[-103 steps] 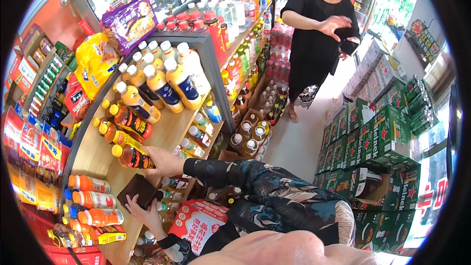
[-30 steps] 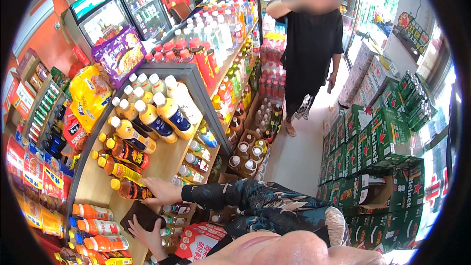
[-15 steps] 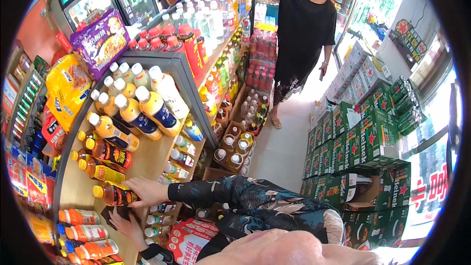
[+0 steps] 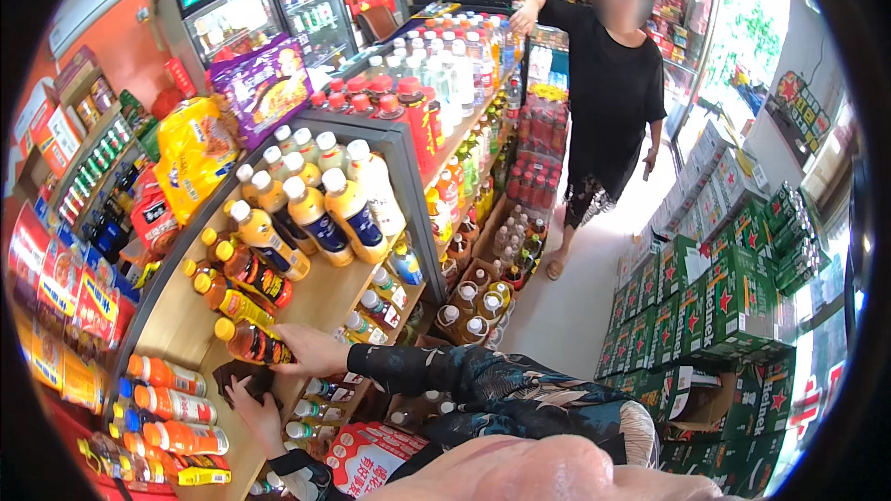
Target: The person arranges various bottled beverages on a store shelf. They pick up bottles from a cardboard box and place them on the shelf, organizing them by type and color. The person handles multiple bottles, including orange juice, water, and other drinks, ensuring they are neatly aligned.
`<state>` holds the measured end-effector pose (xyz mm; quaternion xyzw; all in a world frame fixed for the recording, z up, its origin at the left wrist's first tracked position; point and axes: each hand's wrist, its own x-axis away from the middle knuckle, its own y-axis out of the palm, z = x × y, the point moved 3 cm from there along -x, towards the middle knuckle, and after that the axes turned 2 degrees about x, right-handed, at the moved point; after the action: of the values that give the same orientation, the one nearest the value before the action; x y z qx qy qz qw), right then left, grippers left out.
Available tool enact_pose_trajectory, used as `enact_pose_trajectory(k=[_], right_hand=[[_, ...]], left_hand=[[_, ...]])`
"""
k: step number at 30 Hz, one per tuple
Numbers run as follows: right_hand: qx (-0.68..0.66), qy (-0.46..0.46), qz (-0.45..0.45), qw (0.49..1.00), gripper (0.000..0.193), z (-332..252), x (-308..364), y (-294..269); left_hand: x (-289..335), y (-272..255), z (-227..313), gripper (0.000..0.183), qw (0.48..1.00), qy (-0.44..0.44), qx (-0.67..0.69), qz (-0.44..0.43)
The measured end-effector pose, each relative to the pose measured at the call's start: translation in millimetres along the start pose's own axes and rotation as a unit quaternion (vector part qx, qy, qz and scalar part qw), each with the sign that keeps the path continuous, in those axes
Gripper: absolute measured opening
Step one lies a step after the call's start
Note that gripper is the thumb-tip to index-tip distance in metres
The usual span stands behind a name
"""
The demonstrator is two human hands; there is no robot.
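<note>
Fingers (image 4: 299, 353) of our right hand (image 4: 311, 350) grasp an amber bottle (image 4: 249, 340); left hand (image 4: 252, 408) clasps a brown wallet (image 4: 243, 377) at seven o'clock; jostled neighbouring bottles (image 4: 237, 289) could topple.

Wooden shelf (image 4: 186, 315) at left, bottles lying in rows on it. Right hand (image 4: 311, 350) on the nearest bottle (image 4: 249, 341); left hand (image 4: 252, 411) below it, touching a dark pad (image 4: 237, 377) on the shelf. Stacked cartons (image 4: 733, 306) at right. Another person (image 4: 608, 102) stands behind, in the aisle between shelf and cartons.
</note>
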<state>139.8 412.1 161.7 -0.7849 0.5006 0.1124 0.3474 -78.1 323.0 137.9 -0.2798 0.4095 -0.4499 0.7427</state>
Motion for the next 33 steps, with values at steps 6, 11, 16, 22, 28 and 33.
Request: enact_pose_trajectory(k=[6,11,16,22,28,33], right_hand=[[0.032,0.056,-0.028,0.998,0.068,-2.4,2.0,-11.0],[0.036,0.045,-0.013,0.998,0.068,-8.8,1.7,4.3],[0.026,0.067,0.007,0.997,0.065,5.3,3.7,3.5],[0.042,0.083,-0.021,0.995,0.065,-8.7,8.1,0.5],[0.094,0.088,-0.004,0.992,0.058,6.6,11.2,-29.1],[0.079,0.159,-0.011,0.984,0.064,26.2,0.4,-42.5]], left_hand=[[24.3,0.9,13.9,0.054,0.999,-0.022,-0.007,0.036],[42.7,-7.8,2.3,0.056,0.997,-0.008,-0.034,0.065],[36.9,-5.7,15.3,0.056,0.998,0.008,0.002,0.066],[42.2,-19.4,10.9,0.048,0.996,-0.014,0.042,0.082],[37.7,-18.4,17.7,0.047,0.994,-0.01,0.037,0.098],[40.3,-17.9,11.6,0.047,0.993,0.01,0.04,0.108]])
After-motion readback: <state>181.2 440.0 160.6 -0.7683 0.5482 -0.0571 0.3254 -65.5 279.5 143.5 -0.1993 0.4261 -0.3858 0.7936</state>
